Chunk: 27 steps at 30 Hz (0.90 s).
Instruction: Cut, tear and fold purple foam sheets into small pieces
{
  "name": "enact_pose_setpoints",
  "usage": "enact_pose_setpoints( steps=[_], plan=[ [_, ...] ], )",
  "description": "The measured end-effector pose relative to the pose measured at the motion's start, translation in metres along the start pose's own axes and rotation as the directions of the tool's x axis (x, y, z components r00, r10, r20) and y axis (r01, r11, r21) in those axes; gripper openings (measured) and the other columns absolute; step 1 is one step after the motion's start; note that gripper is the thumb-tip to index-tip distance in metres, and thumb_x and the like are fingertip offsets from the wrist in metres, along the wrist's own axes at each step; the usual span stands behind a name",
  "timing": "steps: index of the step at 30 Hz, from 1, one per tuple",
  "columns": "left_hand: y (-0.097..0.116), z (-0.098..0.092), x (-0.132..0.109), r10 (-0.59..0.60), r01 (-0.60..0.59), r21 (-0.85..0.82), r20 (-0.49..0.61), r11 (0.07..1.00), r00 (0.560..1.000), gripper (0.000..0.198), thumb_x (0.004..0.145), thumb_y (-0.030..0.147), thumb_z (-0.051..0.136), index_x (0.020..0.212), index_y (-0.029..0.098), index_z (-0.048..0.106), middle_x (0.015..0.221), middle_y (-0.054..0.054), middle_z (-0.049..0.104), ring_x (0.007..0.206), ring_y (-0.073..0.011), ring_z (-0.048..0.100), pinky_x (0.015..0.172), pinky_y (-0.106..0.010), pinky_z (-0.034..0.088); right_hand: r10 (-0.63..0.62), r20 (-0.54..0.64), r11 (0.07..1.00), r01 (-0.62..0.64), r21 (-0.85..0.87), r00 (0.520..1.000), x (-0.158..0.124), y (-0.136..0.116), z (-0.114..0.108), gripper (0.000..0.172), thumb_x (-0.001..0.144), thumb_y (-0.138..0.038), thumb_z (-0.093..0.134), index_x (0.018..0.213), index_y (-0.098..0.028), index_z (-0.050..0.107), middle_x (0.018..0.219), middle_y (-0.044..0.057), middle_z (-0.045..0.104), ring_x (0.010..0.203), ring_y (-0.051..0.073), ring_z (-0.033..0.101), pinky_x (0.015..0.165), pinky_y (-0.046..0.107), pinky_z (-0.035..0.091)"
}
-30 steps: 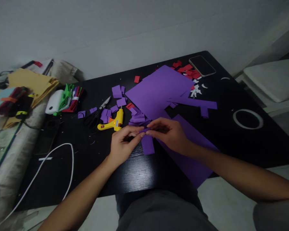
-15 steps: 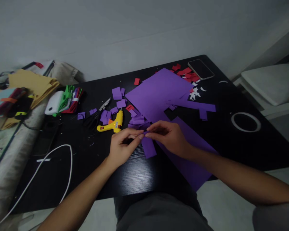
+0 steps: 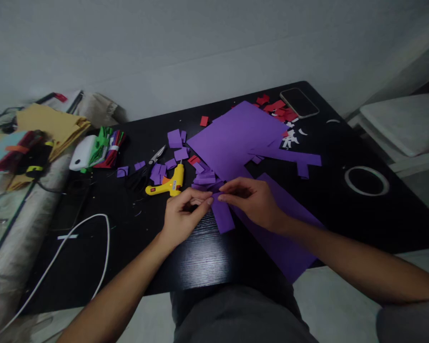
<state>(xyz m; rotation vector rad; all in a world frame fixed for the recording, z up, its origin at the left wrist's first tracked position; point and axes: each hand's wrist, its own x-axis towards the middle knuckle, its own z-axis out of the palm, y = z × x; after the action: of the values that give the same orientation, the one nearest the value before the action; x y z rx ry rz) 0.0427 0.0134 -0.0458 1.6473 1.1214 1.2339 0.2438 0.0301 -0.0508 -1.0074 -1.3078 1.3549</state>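
My left hand and my right hand meet over the black table, both pinching the top end of a purple foam strip that hangs down toward me. Its upper edge is hidden between my fingertips. Just beyond my hands lies a heap of small purple foam pieces. A yellow glue gun rests left of that heap, close to my left hand. Under my right forearm lies a long purple foam sheet.
A large purple sheet covers the table's middle. Scissors lie by the glue gun. Red scraps and a phone sit at the far right, a white ring at right. A white cable loops at left.
My hands have kept their pinch on the strip, with only small finger shifts. The view moved slightly.
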Motion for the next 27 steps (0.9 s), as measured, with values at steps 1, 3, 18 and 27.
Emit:
enact_pose_setpoints(
  steps=[1,3,18,27],
  plan=[
    [-0.001,0.0,0.0,-0.009,0.009,-0.011,0.001,1.0,1.0,0.007,0.085,0.017,0.078,0.092,0.016,0.076,0.07,0.0,0.074,0.059,-0.0087,0.067,0.06,-0.019,0.056,0.006,0.002,1.0,-0.006,-0.002,1.0,0.0,0.0,0.0,0.021,0.074,-0.032,0.09,0.089,-0.022,0.079,0.087,0.002,0.08,0.082,0.017,0.075,0.081,0.032,0.061],
    [-0.001,0.001,0.0,-0.026,0.027,-0.036,0.008,0.999,1.0,0.007,0.086,0.018,0.078,0.091,0.016,0.075,0.069,0.0,0.074,0.059,-0.0091,0.068,0.059,-0.019,0.057,0.024,0.004,1.0,-0.024,0.001,1.0,0.0,-0.001,0.0,0.024,0.073,-0.032,0.091,0.091,-0.021,0.079,0.087,0.002,0.08,0.082,0.018,0.075,0.081,0.032,0.061],
    [0.002,-0.005,0.008,-0.17,0.202,-0.26,0.141,0.944,0.975,0.012,0.088,0.023,0.078,0.098,0.015,0.077,0.071,-0.002,0.075,0.063,-0.0119,0.073,0.062,-0.021,0.062,0.272,0.09,0.951,-0.282,0.129,0.958,0.009,-0.006,-0.008,0.026,0.065,-0.031,0.094,0.085,-0.023,0.079,0.085,0.0,0.078,0.083,0.016,0.073,0.083,0.033,0.061],
    [0.001,-0.009,0.008,-0.155,0.186,-0.167,0.184,0.968,0.971,0.016,0.091,0.028,0.075,0.099,0.015,0.074,0.074,-0.003,0.074,0.066,-0.0128,0.07,0.066,-0.024,0.059,0.217,0.106,0.969,-0.227,0.1,0.971,0.008,0.003,-0.007,0.024,0.067,-0.029,0.092,0.086,-0.023,0.078,0.084,-0.001,0.078,0.081,0.016,0.074,0.084,0.033,0.06]
  ],
)
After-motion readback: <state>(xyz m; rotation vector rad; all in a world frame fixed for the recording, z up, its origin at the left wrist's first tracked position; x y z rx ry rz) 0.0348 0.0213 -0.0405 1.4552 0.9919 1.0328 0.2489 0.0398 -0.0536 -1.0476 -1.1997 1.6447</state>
